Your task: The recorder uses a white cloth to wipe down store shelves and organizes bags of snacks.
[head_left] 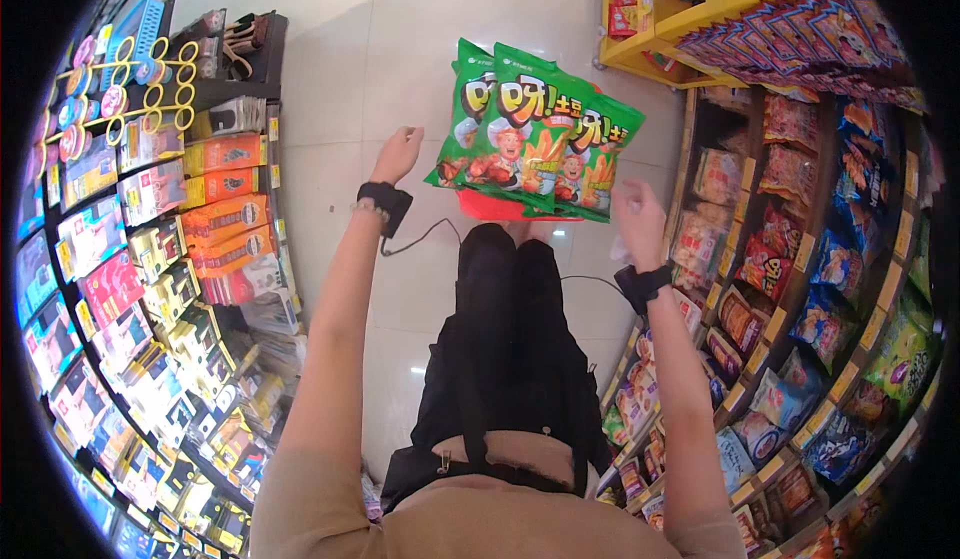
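Note:
Three green bags of potato snacks (pixel 520 134) stand overlapped in front of me, printed with a chef and fries. They rest on or against a red object (pixel 510 206), mostly hidden behind and beneath them. Left of the bags, and apart from them, is my left hand (pixel 400 154), its fingers drawn together and nothing visible in them. Close to the right-hand bag's edge, my right hand (pixel 640 217) has its fingers curled in, with a small gap to the bag. Each wrist wears a black band (pixel 384 205) with a cable.
Shelves of boxed and carded goods (pixel 225 194) line the left side, with a yellow ring rack (pixel 155 89). Shelves of bagged snacks (pixel 790 174) curve along the right. A yellow display stand (pixel 640 34) is at the far right. Pale tiles cover the floor (pixel 330 89).

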{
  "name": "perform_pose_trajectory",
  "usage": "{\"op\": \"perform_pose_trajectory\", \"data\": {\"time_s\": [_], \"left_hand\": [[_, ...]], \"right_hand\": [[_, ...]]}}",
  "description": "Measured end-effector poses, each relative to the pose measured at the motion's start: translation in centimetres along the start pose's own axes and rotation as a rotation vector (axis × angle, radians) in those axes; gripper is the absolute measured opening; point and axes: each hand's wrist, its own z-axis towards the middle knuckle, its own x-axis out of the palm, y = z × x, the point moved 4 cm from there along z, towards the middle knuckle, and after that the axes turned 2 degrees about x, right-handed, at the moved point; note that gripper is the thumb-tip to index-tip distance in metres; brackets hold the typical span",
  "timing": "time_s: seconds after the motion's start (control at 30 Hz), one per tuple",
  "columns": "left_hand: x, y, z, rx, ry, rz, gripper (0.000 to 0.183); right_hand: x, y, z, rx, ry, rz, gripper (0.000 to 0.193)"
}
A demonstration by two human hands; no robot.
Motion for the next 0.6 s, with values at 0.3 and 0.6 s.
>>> {"op": "perform_pose_trajectory", "data": {"time_s": [0.3,0.6], "left_hand": [[7.9,0.8,3.0,0.147,0.412,-0.626,0.058],[7.5,-0.1,1.3,0.111,0.252,-0.417,0.046]], "right_hand": [[5.7,10.8,1.7,-0.09,0.002,-0.063,0.084],[6.7,9.4,1.6,0.046,0.044,-0.068,0.104]]}}
